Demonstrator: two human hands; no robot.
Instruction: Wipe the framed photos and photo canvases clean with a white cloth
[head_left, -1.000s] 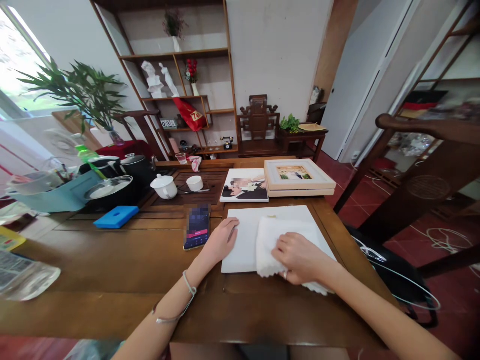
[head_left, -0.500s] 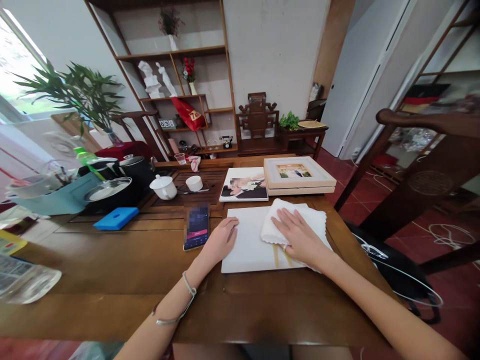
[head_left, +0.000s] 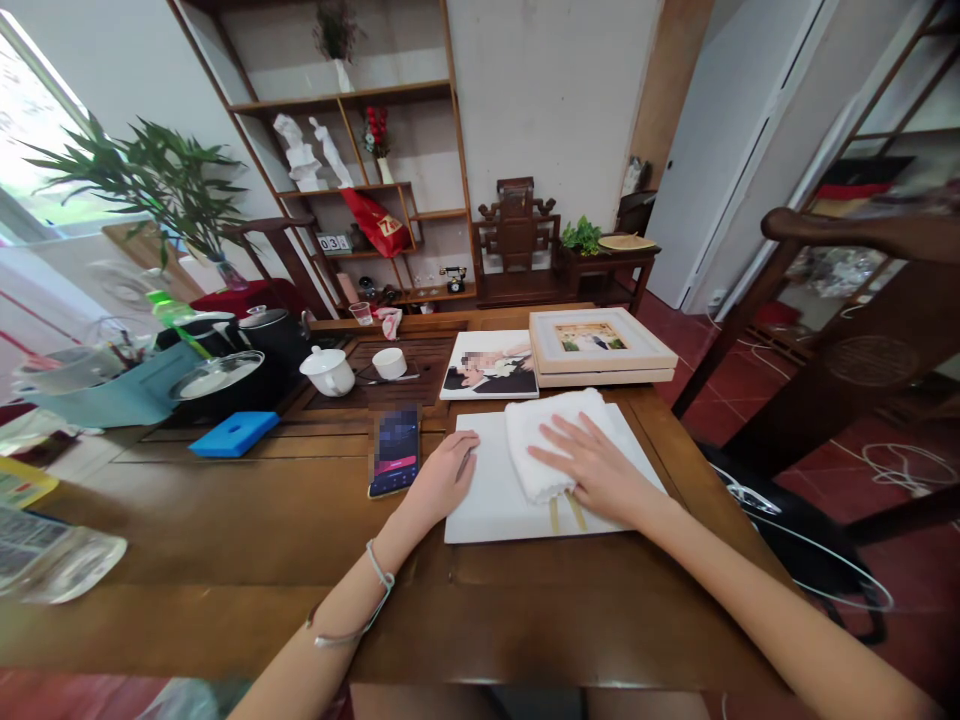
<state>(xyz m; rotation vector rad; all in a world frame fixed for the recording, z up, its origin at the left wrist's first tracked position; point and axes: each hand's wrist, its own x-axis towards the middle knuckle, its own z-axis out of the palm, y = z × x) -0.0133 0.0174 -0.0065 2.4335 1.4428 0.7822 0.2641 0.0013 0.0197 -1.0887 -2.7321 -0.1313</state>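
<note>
A white panel (head_left: 487, 505), with yellowish strips (head_left: 554, 516) near its front edge, lies flat on the table in front of me. My right hand (head_left: 592, 462) rests palm down on a folded white towel (head_left: 534, 440) over that panel, its fingers spread. At the panel's left edge sits my left hand (head_left: 448, 468), fingers curled together. A thin dark sliver shows under those fingers, too small to name. Just left of this hand lies a phone (head_left: 396, 450) with its screen lit.
Behind the panel are a photo print (head_left: 491, 375) and stacked pale frames (head_left: 600, 365). A lidded white cup (head_left: 328, 372), a small white bowl (head_left: 389, 363) and a blue block (head_left: 234, 434) stand left. A dark wooden chair (head_left: 862, 350) flanks the table's right edge.
My right hand has slid the towel left across the panel, and its fingers are spread wider. My left hand has stayed at the panel's left edge.
</note>
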